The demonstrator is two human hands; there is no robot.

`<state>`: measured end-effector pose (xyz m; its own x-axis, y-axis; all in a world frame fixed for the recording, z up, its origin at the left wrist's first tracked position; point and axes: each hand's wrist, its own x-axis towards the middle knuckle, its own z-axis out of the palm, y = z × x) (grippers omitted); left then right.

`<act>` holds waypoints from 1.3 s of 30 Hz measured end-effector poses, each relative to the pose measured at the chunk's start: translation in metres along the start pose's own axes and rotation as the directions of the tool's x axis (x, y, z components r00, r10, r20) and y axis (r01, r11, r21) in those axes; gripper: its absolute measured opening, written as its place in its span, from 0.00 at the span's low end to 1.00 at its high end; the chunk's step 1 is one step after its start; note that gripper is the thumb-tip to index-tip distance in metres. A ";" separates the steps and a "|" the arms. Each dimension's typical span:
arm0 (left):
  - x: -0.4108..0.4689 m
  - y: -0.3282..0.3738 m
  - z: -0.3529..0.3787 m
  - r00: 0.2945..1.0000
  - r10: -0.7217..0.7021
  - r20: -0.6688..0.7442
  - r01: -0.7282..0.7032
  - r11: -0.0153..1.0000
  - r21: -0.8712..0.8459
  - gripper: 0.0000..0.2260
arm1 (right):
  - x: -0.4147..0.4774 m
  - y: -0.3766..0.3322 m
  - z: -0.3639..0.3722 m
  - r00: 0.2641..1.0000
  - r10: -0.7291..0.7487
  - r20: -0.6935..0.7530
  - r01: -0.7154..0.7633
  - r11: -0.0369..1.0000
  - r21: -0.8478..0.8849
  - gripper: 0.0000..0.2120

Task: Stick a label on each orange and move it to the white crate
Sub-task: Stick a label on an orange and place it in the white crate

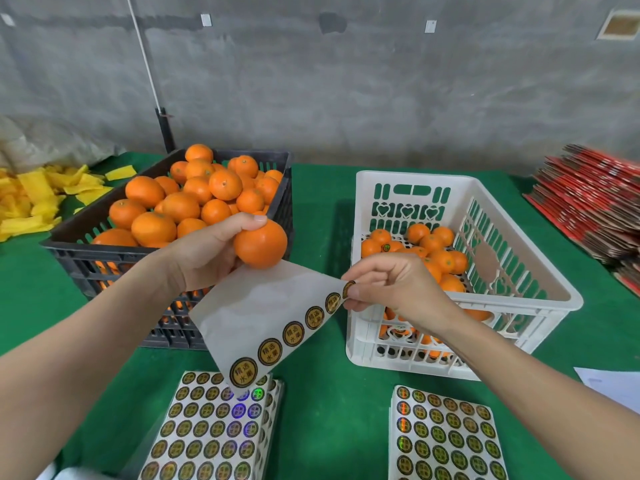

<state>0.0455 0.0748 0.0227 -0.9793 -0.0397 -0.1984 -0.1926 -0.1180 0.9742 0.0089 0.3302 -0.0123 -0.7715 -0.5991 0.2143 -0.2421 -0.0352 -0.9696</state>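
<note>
Orange fruit [260,244] sits within curled left fingers [242,221].

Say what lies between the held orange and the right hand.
In the head view, the label sheet: its bare backing runs from under the orange to the right hand, which pinches the end label.
</note>
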 end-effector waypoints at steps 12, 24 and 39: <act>0.008 -0.004 0.004 0.968 -0.244 -0.052 0.244 0.970 -0.015 0.29 | -0.010 0.000 0.004 0.957 -0.231 -0.175 0.217 0.971 -0.096 0.12; 0.024 -0.026 0.017 0.930 -0.368 -0.019 0.362 0.923 -0.132 0.31 | -0.009 -0.013 -0.007 0.897 -0.366 -0.248 0.285 0.907 -0.309 0.11; 0.024 -0.036 0.044 0.953 -0.291 0.081 0.280 0.952 0.126 0.34 | 0.014 -0.026 0.007 0.985 -0.124 0.121 0.163 0.904 -0.395 0.43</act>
<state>0.0259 0.1213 -0.0124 -0.8826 0.0773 -0.4637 -0.4650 0.0015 0.8853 0.0081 0.3172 0.0150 -0.6582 -0.6827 0.3172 -0.5771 0.1869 -0.7950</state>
